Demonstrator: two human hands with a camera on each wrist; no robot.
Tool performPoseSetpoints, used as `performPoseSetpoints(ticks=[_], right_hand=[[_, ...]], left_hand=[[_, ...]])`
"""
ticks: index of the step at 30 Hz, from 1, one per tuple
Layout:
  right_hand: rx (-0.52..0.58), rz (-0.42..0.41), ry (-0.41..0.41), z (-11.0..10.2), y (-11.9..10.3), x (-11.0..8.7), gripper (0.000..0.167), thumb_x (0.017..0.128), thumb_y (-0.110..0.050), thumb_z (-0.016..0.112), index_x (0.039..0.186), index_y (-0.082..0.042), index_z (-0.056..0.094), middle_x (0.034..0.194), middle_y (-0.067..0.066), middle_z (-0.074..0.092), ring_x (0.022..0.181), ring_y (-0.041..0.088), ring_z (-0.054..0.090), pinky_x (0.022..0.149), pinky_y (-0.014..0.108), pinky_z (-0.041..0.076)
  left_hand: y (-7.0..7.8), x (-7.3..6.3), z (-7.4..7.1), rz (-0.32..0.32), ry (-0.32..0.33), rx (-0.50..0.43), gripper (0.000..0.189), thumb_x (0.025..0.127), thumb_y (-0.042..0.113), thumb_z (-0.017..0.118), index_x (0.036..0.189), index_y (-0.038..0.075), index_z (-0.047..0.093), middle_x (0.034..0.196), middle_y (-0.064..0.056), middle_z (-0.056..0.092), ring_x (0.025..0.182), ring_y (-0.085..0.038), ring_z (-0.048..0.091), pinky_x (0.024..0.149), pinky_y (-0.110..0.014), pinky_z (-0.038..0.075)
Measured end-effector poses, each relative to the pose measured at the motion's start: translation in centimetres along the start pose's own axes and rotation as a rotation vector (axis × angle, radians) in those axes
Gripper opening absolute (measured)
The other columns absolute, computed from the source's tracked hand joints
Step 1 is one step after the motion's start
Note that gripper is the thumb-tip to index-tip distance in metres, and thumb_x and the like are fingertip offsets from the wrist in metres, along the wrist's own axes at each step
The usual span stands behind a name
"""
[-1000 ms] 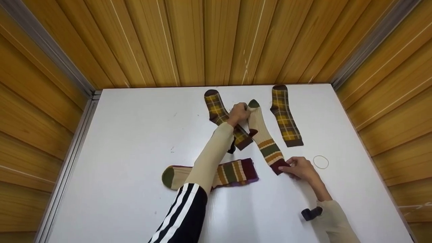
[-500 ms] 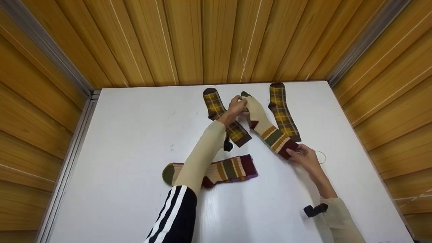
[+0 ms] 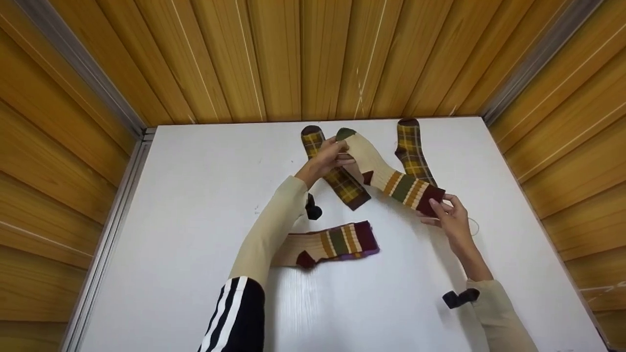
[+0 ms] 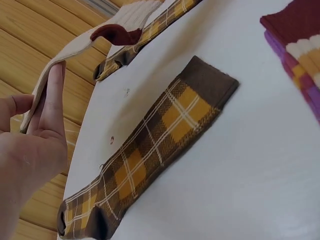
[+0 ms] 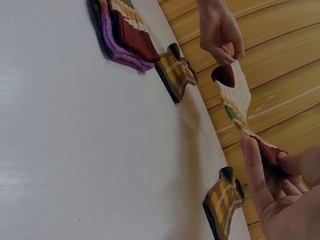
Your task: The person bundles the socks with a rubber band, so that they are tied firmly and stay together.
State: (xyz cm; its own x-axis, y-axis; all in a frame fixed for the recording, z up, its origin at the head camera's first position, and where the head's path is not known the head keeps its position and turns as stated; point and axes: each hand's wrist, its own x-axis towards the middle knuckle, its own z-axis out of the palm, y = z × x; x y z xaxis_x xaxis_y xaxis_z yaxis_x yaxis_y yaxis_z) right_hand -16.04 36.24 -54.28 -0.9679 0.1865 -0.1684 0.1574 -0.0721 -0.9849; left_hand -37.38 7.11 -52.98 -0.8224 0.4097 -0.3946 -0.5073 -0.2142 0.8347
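A cream sock (image 3: 371, 159) with a green toe, a dark red heel and cuff, and orange and green stripes is held up above the table between both hands. My left hand (image 3: 328, 155) pinches it near the toe; in the left wrist view the thumb and fingers (image 4: 52, 107) grip the cream fabric. At the other end my right hand (image 3: 452, 217) pinches the dark red cuff, thumb on top. Below the left hand lies a brown and yellow plaid sock (image 3: 347, 188). A matching plaid sock (image 3: 413, 149) lies behind the raised one, its cuff partly hidden.
Nearer the front, a striped cream sock (image 3: 337, 242) lies over a purple-edged one (image 5: 112, 42), its toe hidden by the left sleeve. A thin rubber band (image 3: 473, 226) lies by the right hand. Wood-patterned walls (image 3: 323, 58) enclose the white table (image 3: 195, 195).
Both hands have lifted the cream sock off the table. The cuff end has swung up and right, and the toe end has moved left, so the sock lies more sideways.
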Motion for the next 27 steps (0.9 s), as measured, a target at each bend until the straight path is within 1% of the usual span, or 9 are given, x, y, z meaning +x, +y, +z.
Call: performPoseSetpoints(ticks=[4,7,10,13,16,21,24,27], right_hand=[[0.011,-0.017,-0.007,0.7,-0.3,0.3,0.034,0.104,-0.018,0.059,0.128,-0.001,0.042,0.092,-0.01,0.078,0.075,0.014,0.078,0.069,0.027,0.062],[0.009,-0.021,-0.028,1.2,-0.4,0.4,0.03,0.104,-0.018,0.059,0.125,-0.003,0.045,0.093,-0.01,0.077,0.075,0.015,0.078,0.068,0.027,0.062],[0.002,-0.019,-0.057,1.9,-0.4,0.5,0.027,0.104,-0.017,0.06,0.124,-0.005,0.047,0.094,-0.008,0.077,0.075,0.016,0.078,0.068,0.028,0.062],[-0.02,-0.016,-0.083,2.5,-0.5,0.6,0.029,0.103,-0.018,0.061,0.126,-0.003,0.048,0.093,-0.008,0.076,0.076,0.017,0.077,0.069,0.028,0.062],[-0.049,-0.011,-0.1,3.1,-0.6,0.5,0.032,0.103,-0.016,0.061,0.128,0.0,0.047,0.093,-0.009,0.076,0.075,0.017,0.077,0.069,0.029,0.062],[-0.042,0.006,-0.131,4.2,-0.7,0.2,0.026,0.103,-0.011,0.06,0.123,-0.001,0.046,0.09,-0.007,0.076,0.074,0.021,0.078,0.068,0.032,0.063],[-0.05,0.007,-0.148,4.6,-0.8,-0.1,0.023,0.103,-0.008,0.059,0.122,-0.002,0.047,0.089,-0.005,0.077,0.074,0.024,0.078,0.068,0.034,0.063],[-0.072,0.006,-0.168,4.9,-1.0,-0.4,0.027,0.103,-0.009,0.059,0.126,0.001,0.047,0.088,-0.004,0.078,0.074,0.024,0.078,0.068,0.034,0.063]], left_hand=[[0.7,-1.6,-2.0,0.013,-0.038,0.003,0.055,0.099,0.002,0.05,0.153,0.005,0.037,0.103,-0.01,0.061,0.084,-0.023,0.07,0.079,-0.034,0.063],[1.1,-2.9,-3.3,0.019,-0.071,0.012,0.061,0.097,-0.001,0.051,0.155,0.008,0.035,0.107,-0.011,0.056,0.083,-0.022,0.068,0.072,-0.032,0.063],[1.4,-4.1,-4.7,0.029,-0.101,0.04,0.07,0.094,-0.004,0.053,0.158,0.016,0.033,0.108,-0.011,0.052,0.079,-0.021,0.066,0.071,-0.032,0.063],[1.5,-5.0,-5.9,0.041,-0.126,0.088,0.071,0.093,-0.004,0.055,0.156,0.023,0.038,0.103,-0.01,0.051,0.072,-0.02,0.065,0.07,-0.034,0.063],[1.4,-5.7,-6.9,0.048,-0.15,0.126,0.065,0.093,-0.003,0.055,0.151,0.023,0.045,0.101,-0.009,0.053,0.07,-0.02,0.067,0.069,-0.034,0.063],[1.5,-7.6,-8.3,0.052,-0.179,0.144,0.054,0.094,-0.002,0.054,0.145,0.014,0.049,0.111,-0.011,0.055,0.08,-0.025,0.072,0.067,-0.032,0.063],[1.5,-8.9,-9.1,0.063,-0.198,0.145,0.052,0.094,-0.003,0.054,0.144,0.012,0.049,0.113,-0.012,0.054,0.082,-0.025,0.073,0.067,-0.031,0.063],[1.3,-10.1,-9.8,0.078,-0.219,0.159,0.058,0.092,-0.003,0.055,0.148,0.009,0.044,0.116,-0.012,0.053,0.081,-0.023,0.072,0.068,-0.032,0.063]])
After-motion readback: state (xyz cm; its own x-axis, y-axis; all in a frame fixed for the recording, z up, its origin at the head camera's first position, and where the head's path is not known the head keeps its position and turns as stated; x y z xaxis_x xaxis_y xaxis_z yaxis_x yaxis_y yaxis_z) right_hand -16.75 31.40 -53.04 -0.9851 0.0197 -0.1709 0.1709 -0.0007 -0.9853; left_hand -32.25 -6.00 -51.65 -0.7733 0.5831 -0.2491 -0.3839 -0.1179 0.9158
